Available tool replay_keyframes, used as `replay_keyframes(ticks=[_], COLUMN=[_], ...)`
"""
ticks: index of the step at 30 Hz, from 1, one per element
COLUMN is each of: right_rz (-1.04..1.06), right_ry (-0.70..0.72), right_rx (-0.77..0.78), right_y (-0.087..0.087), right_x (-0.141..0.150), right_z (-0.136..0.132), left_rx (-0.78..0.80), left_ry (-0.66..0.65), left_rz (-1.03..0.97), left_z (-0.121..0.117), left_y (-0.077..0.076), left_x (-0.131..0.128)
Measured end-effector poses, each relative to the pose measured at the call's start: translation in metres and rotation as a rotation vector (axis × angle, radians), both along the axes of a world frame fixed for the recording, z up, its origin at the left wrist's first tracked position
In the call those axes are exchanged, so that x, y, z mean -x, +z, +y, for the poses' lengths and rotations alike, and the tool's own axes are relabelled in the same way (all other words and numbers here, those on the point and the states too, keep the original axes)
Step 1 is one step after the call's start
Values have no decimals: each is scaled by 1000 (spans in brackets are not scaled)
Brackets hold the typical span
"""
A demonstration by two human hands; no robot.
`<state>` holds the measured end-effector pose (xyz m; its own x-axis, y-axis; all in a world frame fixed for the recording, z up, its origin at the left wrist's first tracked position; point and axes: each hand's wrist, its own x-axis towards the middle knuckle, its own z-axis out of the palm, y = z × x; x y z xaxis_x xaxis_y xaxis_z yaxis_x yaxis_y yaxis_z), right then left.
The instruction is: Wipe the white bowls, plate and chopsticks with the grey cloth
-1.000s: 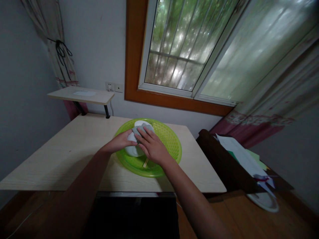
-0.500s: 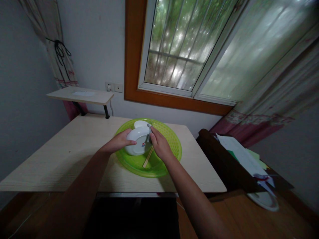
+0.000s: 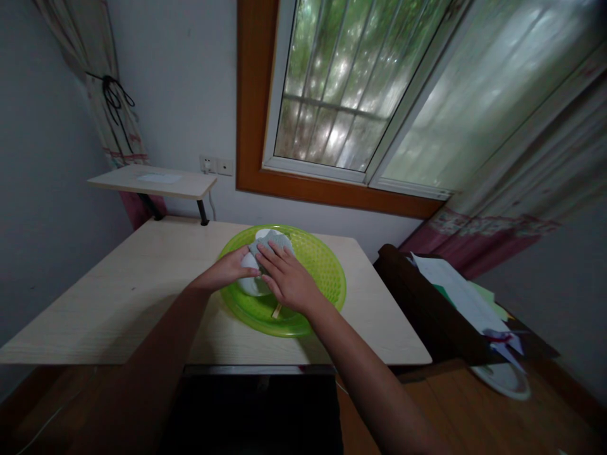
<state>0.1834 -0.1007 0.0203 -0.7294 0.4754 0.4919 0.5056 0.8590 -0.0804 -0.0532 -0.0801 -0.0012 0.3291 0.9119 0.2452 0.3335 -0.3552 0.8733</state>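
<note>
My left hand (image 3: 233, 268) grips the left edge of a white plate (image 3: 247, 260), thumb on the near face and fingers behind. The plate is tilted above a round green plastic tray (image 3: 327, 268). A grey cloth (image 3: 269, 241) lies over the plate's upper right part. My right hand (image 3: 289, 276) presses the cloth flat against the plate, fingers stretched over it, and covers much of the plate. Behind the cloth, another white dish (image 3: 268, 232) shows at the tray's back. The tips of light wooden chopsticks (image 3: 277, 311) stick out below my right hand.
The tray stands on a pale wooden table (image 3: 156, 278). A small raised shelf (image 3: 156, 181) is at the back left. Against the wall is a window (image 3: 351, 95). To the right, papers (image 3: 455, 284) lie on a dark brown surface.
My right hand has moved left over the plate, and the grey cloth, earlier bunched at its right edge, is now spread across it. My left hand keeps its grip in the same spot.
</note>
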Motion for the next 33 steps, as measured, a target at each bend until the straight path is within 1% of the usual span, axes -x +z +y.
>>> replay_keyframes(ticks=[2, 5, 9, 12, 15, 17, 21, 25, 29, 33], right_rz=[2, 85, 277, 402, 478, 493, 466, 386, 250, 94], right_ry=[5, -31, -113, -198, -275, -304, -298, -229, -150, -74], right_rx=[3, 44, 141, 234, 314, 341, 324, 230, 121, 51], right_y=[-1, -2, -6, -9, -12, -13, -12, -10, -6, -2], right_x=[0, -1, -8, -14, -17, -18, -17, -16, -12, -6], right_z=[0, 4, 12, 18, 22, 22, 21, 18, 12, 3], left_rx=[9, 34, 73, 90, 95, 94, 77, 81, 80, 48], left_ry=[-7, -11, 39, 50, 43, 35, 45, 18, -20, 4], left_rz=[-20, -57, -85, -109, -118, -108, -57, -72, -82, -65], left_z=[1, 2, 0, 0, 2, 3, 3, 2, 4, 5], left_y=[-1, -3, -2, -2, -5, -6, -4, -2, -5, -8], left_x=[0, 1, 2, 2, 3, 4, 4, 3, 2, 1])
